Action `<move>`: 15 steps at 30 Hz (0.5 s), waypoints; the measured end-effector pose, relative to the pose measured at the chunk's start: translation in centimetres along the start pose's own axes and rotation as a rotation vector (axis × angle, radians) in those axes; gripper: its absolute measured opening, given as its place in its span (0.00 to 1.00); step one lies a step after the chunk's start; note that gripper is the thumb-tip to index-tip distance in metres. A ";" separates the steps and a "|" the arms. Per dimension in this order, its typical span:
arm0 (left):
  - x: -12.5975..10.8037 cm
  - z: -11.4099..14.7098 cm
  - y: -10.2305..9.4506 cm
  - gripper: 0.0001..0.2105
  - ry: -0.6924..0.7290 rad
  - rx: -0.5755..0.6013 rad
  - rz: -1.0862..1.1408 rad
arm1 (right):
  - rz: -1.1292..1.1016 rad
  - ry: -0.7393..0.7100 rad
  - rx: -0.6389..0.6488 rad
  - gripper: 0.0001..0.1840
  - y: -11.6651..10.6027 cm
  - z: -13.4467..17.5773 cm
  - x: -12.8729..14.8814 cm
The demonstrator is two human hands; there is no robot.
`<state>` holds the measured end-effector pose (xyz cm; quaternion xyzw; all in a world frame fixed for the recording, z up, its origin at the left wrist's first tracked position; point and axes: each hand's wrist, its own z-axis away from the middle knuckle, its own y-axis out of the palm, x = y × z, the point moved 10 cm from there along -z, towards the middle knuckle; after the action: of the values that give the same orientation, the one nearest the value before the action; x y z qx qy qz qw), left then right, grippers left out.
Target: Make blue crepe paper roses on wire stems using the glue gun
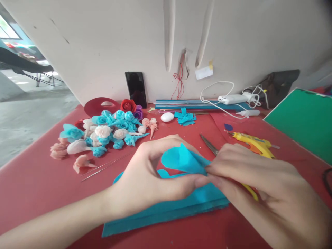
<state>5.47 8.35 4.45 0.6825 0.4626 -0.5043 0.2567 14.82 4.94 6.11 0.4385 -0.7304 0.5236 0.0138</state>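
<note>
A blue crepe paper petal [178, 159] is curled into a loose cone between my two hands, its wide rounded end toward the left. My left hand [153, 173] curves around it, thumb and fingers closed at the narrow end. At that same narrow end, my right hand [254, 176] pinches the paper between thumb and forefinger. Beneath both hands lies a sheet of blue crepe paper [166, 214], partly hidden by them. Scissors [209, 144] with yellow handles rest under my right hand, so only a blade and part of a handle show.
Several blue, white and pink paper flowers [102, 131] are heaped at the left. Behind them a phone [136, 89] leans on the wall. Beyond my hands are a white egg-shaped object [167, 117] and blue paper strips [185, 117]. A yellow glue gun [252, 142] lies at right.
</note>
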 end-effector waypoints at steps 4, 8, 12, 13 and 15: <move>-0.1 0.0 -0.2 0.09 0.003 -0.021 0.015 | -0.074 0.012 0.013 0.14 0.0 0.2 -0.1; -0.1 0.0 -0.3 0.07 -0.005 -0.030 0.024 | -0.078 0.012 -0.007 0.12 -0.1 -0.1 -0.1; 0.1 0.1 -0.4 0.04 -0.030 -0.044 -0.013 | -0.017 -0.030 -0.028 0.08 -0.5 -0.2 0.0; 0.1 0.1 -0.4 0.04 -0.034 -0.046 -0.019 | 0.010 -0.029 -0.046 0.08 -0.6 -0.1 -0.1; 0.2 0.1 -0.4 0.05 -0.040 -0.045 -0.038 | 0.063 -0.020 -0.078 0.08 -0.9 0.0 -0.3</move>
<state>5.12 8.51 4.29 0.6575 0.4812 -0.5123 0.2716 15.64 5.05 6.66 0.4198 -0.7637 0.4903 0.0072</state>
